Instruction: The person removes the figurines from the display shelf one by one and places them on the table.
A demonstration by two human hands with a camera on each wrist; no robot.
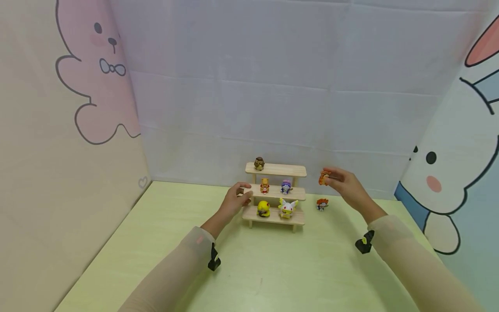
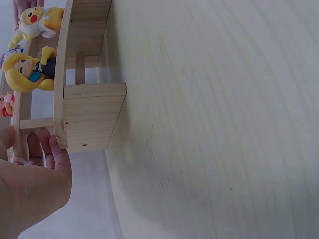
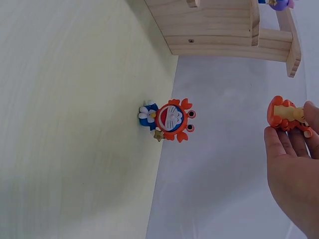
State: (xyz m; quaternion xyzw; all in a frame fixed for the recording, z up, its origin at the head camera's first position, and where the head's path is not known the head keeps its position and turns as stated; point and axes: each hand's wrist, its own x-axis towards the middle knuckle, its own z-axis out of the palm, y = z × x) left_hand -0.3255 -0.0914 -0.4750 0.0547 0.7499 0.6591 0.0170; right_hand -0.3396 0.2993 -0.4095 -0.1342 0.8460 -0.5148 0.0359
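Observation:
A three-tier wooden display shelf (image 1: pixel 273 219) stands against the back wall with small figurines on its boards. My left hand (image 1: pixel 235 199) grips the left end of its middle board; in the left wrist view the fingers (image 2: pixel 50 149) curl around the wood. To the right of the shelf, my right hand (image 1: pixel 346 186) pinches an orange figurine (image 1: pixel 324 177) between thumb and fingers, raised above the table. Below it, a blue figurine in a red crab hat (image 3: pixel 172 119) stands on the table, apart from the hand. My hand hides part of the held figurine.
A brown owl-like figurine (image 1: pixel 259 163) is on the top board. The middle board holds an orange-red figurine (image 1: pixel 264 186) and a purple-hatted one (image 1: pixel 286 187). A yellow-haired figurine (image 1: pixel 263 209) and a white-eared one (image 1: pixel 286 208) occupy the bottom board. Printed cloth walls (image 1: pixel 241 108) enclose the table (image 1: pixel 249 268).

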